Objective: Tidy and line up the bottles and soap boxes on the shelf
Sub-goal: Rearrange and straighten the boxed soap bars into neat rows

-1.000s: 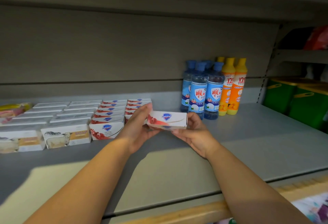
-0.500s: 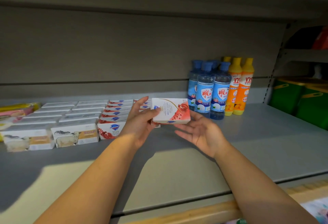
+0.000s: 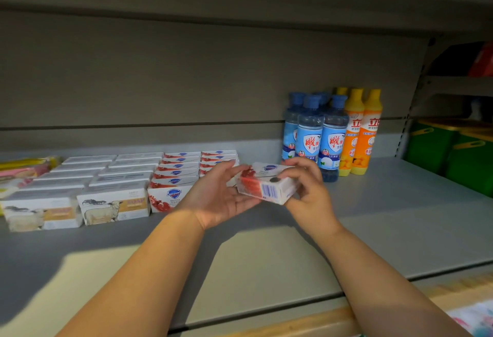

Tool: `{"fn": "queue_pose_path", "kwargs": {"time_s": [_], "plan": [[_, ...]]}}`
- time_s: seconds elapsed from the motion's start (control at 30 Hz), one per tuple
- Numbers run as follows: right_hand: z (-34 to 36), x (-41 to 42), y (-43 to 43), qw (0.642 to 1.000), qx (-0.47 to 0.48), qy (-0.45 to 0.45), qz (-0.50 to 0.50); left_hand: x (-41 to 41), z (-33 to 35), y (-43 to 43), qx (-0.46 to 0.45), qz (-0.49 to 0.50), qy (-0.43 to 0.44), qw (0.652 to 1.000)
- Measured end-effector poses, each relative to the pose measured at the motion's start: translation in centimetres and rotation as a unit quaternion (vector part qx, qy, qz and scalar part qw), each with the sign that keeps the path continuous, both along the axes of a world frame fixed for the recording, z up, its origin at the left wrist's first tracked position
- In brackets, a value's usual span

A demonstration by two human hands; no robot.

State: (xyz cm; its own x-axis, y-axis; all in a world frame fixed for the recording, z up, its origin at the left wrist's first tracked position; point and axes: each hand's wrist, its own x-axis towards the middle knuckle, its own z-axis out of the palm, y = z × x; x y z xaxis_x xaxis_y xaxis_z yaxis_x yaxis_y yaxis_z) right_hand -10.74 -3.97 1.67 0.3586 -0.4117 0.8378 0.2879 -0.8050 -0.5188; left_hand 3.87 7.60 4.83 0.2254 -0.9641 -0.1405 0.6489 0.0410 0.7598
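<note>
A white and red soap box point(image 3: 266, 184) is held above the grey shelf point(image 3: 400, 216), tilted with its barcode end toward me. My right hand point(image 3: 310, 192) grips its right end with curled fingers. My left hand point(image 3: 218, 195) has its palm under the left end and its fingers spread at the box's edge. Rows of matching red and white soap boxes point(image 3: 181, 174) lie just left of my hands. Further left are white sheep-print soap boxes point(image 3: 114, 202). Blue bottles point(image 3: 312, 134) and orange bottles point(image 3: 360, 134) stand at the back right.
Green bins point(image 3: 453, 152) sit on the adjoining shelf at the far right. Yellow and pink packets point(image 3: 24, 168) lie at the far left. A wooden edge point(image 3: 293, 323) runs below the shelf front. The upper shelf hangs low overhead.
The soap box has been turned from its broad face toward me to its barcode end. My right hand moved from open below the box to gripping its right end.
</note>
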Motion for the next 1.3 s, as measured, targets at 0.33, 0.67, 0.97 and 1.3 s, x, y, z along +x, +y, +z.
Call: {"fn": "queue_pose_path", "kwargs": {"time_s": [0.33, 0.67, 0.97, 1.3], "plan": [[0.4, 0.1, 1.8, 0.898, 0.346, 0.103, 0.251, 0.8, 0.3, 0.1, -0.138, 0.166, -0.061, 0.975], [-0.2, 0.4, -0.9, 0.931, 0.339, -0.011, 0.135, -2.5, -0.4, 0.4, -0.183, 0.180, -0.700, 0.666], [-0.7, 0.0, -1.1, 0.994, 0.105, -0.031, -0.024, -1.2, -1.1, 0.4, -0.163, 0.217, -0.707, 0.654], [0.2, 0.7, 2.4, 0.995, 0.091, 0.044, 0.024, -0.6, -1.0, -0.9, 0.024, 0.129, -0.095, 0.987]]}}
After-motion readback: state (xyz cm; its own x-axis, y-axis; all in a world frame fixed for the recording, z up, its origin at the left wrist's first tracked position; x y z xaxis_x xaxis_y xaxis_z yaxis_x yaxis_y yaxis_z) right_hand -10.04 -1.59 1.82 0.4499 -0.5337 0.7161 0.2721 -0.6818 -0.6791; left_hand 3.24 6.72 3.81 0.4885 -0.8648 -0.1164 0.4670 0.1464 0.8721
